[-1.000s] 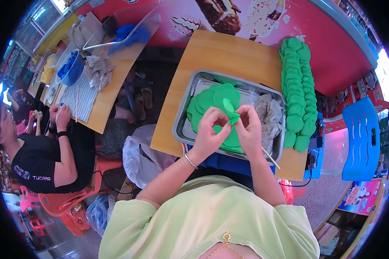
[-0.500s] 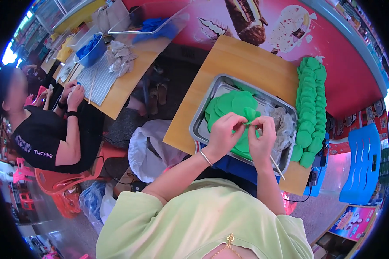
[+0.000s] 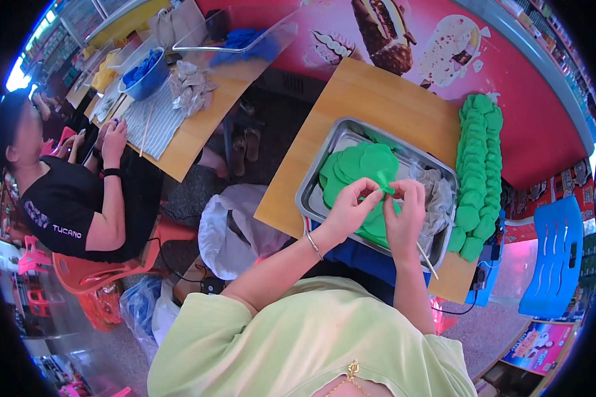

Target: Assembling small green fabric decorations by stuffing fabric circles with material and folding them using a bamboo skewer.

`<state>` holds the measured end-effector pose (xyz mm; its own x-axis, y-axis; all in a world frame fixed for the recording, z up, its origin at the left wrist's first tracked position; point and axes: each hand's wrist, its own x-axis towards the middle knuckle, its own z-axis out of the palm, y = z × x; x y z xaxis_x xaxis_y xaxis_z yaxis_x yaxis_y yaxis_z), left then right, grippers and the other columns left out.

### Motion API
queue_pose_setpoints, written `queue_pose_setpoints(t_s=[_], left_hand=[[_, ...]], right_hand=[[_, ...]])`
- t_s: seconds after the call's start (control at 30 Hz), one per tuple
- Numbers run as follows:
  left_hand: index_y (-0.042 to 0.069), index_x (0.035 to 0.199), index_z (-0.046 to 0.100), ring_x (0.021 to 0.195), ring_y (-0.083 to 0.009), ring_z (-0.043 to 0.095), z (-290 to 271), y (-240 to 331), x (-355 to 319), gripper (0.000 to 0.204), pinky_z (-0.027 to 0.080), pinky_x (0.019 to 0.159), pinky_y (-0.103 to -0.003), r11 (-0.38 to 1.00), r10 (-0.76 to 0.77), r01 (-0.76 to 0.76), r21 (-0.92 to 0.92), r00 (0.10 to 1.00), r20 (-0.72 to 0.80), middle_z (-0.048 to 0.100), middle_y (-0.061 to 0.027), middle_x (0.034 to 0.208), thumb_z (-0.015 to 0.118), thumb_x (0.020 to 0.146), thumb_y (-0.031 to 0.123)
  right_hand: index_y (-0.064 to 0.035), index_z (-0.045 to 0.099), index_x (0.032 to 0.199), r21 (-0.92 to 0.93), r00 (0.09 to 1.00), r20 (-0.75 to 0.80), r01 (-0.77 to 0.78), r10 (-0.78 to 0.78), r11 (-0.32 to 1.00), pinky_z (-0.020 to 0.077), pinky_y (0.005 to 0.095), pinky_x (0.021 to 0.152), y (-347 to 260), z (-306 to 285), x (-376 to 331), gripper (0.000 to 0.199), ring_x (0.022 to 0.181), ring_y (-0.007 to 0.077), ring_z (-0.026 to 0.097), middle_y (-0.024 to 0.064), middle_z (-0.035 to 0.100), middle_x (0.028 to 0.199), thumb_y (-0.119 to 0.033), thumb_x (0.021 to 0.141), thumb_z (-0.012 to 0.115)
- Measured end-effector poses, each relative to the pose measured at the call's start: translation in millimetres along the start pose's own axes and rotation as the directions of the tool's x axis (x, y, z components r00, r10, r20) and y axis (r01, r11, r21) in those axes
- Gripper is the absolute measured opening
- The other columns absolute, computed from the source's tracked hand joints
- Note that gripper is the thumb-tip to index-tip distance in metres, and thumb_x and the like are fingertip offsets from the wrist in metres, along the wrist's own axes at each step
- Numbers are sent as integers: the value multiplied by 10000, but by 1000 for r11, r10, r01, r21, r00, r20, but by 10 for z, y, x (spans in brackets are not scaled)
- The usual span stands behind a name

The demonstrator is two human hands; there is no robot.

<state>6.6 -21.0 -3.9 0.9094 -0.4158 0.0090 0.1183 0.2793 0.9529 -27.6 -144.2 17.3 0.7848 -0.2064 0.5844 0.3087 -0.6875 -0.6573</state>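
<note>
A small gathered piece of thin green material (image 3: 383, 181) is held up between my two hands, over a metal tray (image 3: 319, 159). My left hand (image 3: 352, 206) pinches it from the left with thumb and forefinger. From the right, my right hand (image 3: 406, 215) closes on its lower part, fingertips almost touching the left ones. Flat round green discs (image 3: 361, 165) lie overlapped in the tray beneath. Beside them, near my right hand, is a crumpled pale translucent heap (image 3: 437, 198). A thin pale stick (image 3: 426, 259) pokes out below my right hand, its upper end hidden.
The wooden table (image 3: 371, 89) carries long rows of ruffled green pieces (image 3: 473, 175) at its right edge. A blue chair (image 3: 553, 258) stands to the right, a white sack (image 3: 235, 231) to the left. A seated co-worker (image 3: 73, 192) works at another table (image 3: 179, 159).
The green piece looks narrower and more tightly gathered, and my fingers have shifted slightly around it. The whole view has moved a little. The co-worker's hands have moved slightly.
</note>
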Motion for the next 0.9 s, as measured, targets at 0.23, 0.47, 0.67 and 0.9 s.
queue_pose_setpoints(t_s=[0.23, 0.47, 0.67, 0.9], left_hand=[[12, 713, 497, 653, -213, 490, -78, 25, 26, 218, 388, 564, -317, 741, 384, -350, 572, 921, 67, 454, -94, 684, 681, 714, 128], [18, 750, 464, 650, -175, 502, -33, -21, 111, 193, 407, 552, -288, 792, 355, -275, 545, 934, -44, 494, -59, 728, 656, 729, 10], [15, 934, 541, 785, -160, 558, 163, 87, 159, 196, 478, 622, -256, 603, 521, -336, 724, 853, -39, 530, -66, 839, 604, 755, -35], [-1, 909, 527, 803, -139, 533, 88, -108, 123, 135, 473, 623, -247, 833, 446, -348, 431, 883, -149, 504, -51, 904, 565, 791, -57]], right_hand=[[-22, 548, 897, 170, 989, 67, -139, 129, 976, 455, 326, 681, 2, 4, -29, 250, 790, 241, 552, 119, 522, 883, 75, 672, 597], [-27, 547, 861, 272, 997, -2, -69, 72, 960, 465, 296, 608, -73, -38, 33, 216, 716, 223, 549, 103, 512, 842, 89, 684, 589], [-37, 531, 867, 232, 999, -5, -39, 41, 972, 473, 319, 614, -82, -78, -14, 223, 733, 251, 561, 100, 511, 853, 84, 688, 585], [-37, 520, 896, 128, 997, -59, -40, 48, 991, 475, 339, 630, -93, -49, 24, 246, 785, 280, 553, 109, 503, 847, 78, 687, 584]])
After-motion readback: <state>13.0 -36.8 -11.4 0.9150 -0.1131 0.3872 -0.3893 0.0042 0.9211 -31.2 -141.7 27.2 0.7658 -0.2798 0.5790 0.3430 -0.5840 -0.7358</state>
